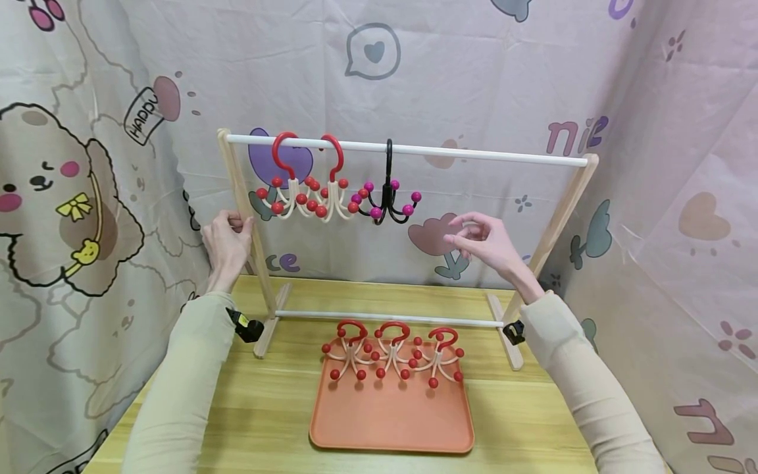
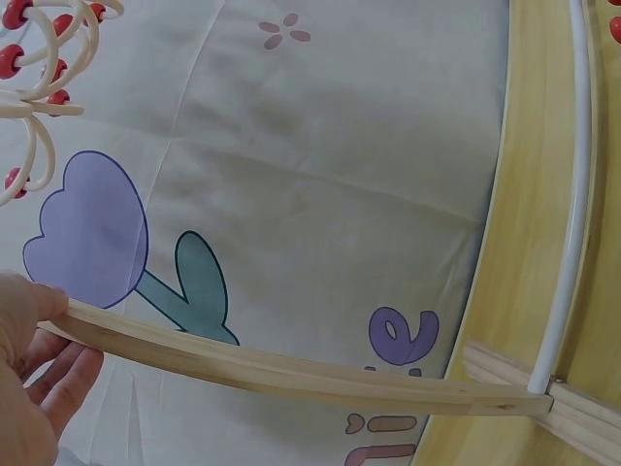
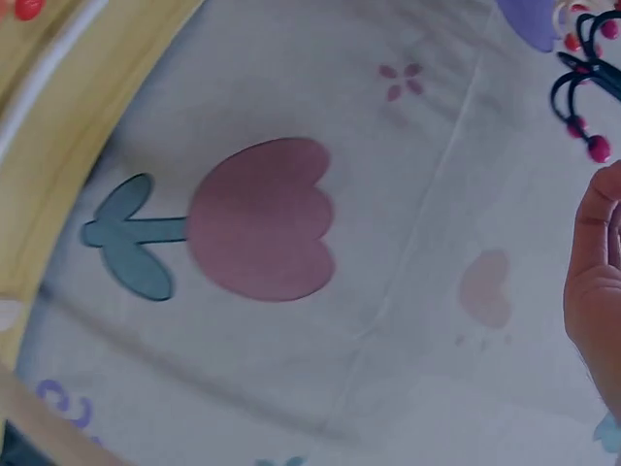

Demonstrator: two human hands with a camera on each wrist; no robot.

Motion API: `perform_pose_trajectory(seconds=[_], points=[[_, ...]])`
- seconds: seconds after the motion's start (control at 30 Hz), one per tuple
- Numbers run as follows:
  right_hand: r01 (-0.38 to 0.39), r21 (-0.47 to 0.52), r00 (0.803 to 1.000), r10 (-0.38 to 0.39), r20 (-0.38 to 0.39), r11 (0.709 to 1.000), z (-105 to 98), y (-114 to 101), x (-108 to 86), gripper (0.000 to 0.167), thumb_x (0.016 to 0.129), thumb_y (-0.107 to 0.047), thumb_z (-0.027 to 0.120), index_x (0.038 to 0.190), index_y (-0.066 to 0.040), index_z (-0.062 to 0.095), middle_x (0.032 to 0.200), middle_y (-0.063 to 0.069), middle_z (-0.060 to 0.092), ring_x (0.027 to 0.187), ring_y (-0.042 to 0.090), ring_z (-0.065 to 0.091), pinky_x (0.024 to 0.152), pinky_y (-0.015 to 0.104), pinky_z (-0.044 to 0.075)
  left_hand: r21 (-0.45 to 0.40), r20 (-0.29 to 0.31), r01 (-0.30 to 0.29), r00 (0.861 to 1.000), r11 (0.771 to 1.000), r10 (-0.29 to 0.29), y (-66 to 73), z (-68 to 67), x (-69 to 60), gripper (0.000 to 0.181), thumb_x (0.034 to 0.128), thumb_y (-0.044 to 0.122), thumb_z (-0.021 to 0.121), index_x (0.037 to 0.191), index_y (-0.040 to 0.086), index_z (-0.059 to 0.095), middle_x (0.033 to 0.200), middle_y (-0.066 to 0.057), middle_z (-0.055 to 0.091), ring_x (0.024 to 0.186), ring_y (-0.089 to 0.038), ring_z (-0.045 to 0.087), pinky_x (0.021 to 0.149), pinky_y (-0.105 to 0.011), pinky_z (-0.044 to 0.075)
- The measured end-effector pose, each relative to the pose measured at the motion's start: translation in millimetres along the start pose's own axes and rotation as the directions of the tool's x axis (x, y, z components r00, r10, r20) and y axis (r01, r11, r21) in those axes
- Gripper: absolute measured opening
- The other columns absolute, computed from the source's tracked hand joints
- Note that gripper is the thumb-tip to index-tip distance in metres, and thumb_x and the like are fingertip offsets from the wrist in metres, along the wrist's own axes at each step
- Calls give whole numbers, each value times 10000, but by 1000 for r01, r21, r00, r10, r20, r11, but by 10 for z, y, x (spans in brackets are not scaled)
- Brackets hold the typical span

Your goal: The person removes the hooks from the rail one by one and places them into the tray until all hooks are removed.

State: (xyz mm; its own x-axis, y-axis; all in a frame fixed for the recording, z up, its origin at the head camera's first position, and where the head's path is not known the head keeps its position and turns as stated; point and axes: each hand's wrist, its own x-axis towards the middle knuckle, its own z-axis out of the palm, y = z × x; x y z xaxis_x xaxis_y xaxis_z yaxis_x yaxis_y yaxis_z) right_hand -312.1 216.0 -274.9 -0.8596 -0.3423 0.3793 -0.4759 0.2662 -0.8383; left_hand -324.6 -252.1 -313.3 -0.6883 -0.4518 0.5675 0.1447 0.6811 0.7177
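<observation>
My left hand (image 1: 227, 245) grips the left wooden post (image 1: 260, 263) of the rack; in the left wrist view, thumb and fingers of the hand (image 2: 39, 374) pinch the post (image 2: 243, 367). My right hand (image 1: 482, 242) is in the air right of the black hanger (image 1: 387, 195), fingers loosely bent and holding nothing. On the white top rail (image 1: 474, 154) hang that black hanger with magenta balls and, to its left, two red-hooked hangers (image 1: 293, 191) (image 1: 334, 197). Three more red-hooked hangers (image 1: 351, 355) (image 1: 393, 352) (image 1: 437, 361) lie on the orange tray (image 1: 391, 421).
The rack's right post (image 1: 559, 217) stands behind my right forearm. A lower white bar (image 1: 385, 318) runs between the feet, just behind the tray. Patterned cloth (image 1: 367, 105) hangs behind and at both sides of the wooden table (image 1: 260, 408).
</observation>
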Motion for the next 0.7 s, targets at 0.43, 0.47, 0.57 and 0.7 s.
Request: perform_pose_trajectory(seconds=[0.43, 0.47, 0.57, 0.7], points=[[33, 90, 993, -22, -114, 995, 242, -413, 348, 222, 878, -165, 768, 1081, -159, 677, 747, -57, 715, 579, 115, 608, 564, 227, 487, 24, 37, 77, 996, 997, -78, 49, -17, 27, 354, 938, 261, 695, 1099, -53, 663, 1061, -251, 700, 1007, -385, 631, 910, -441, 434], [32, 103, 993, -20, -120, 994, 271, -441, 377, 225, 876, -167, 770, 1080, -155, 677, 746, -51, 711, 576, 112, 609, 564, 228, 486, 21, 36, 89, 995, 996, -90, 50, -14, 32, 355, 933, 261, 704, 1094, -52, 662, 1064, -249, 697, 1018, -385, 625, 922, -449, 430], [43, 128, 990, -26, -135, 991, 357, -512, 480, 222, 872, -156, 771, 1069, -139, 671, 743, -79, 693, 565, 101, 604, 564, 226, 492, 6, 36, 125, 992, 992, -125, 50, -16, 42, 353, 927, 261, 710, 1093, -48, 665, 1073, -244, 682, 1085, -390, 581, 985, -460, 393], [69, 135, 982, -43, -184, 988, 487, -593, 618, 208, 866, -153, 781, 1031, -129, 657, 754, -80, 684, 556, 82, 606, 566, 225, 511, -15, 36, 154, 988, 988, -153, 46, -21, 50, 346, 920, 250, 717, 1089, -48, 668, 1024, -213, 661, 1142, -398, 530, 1047, -485, 346]])
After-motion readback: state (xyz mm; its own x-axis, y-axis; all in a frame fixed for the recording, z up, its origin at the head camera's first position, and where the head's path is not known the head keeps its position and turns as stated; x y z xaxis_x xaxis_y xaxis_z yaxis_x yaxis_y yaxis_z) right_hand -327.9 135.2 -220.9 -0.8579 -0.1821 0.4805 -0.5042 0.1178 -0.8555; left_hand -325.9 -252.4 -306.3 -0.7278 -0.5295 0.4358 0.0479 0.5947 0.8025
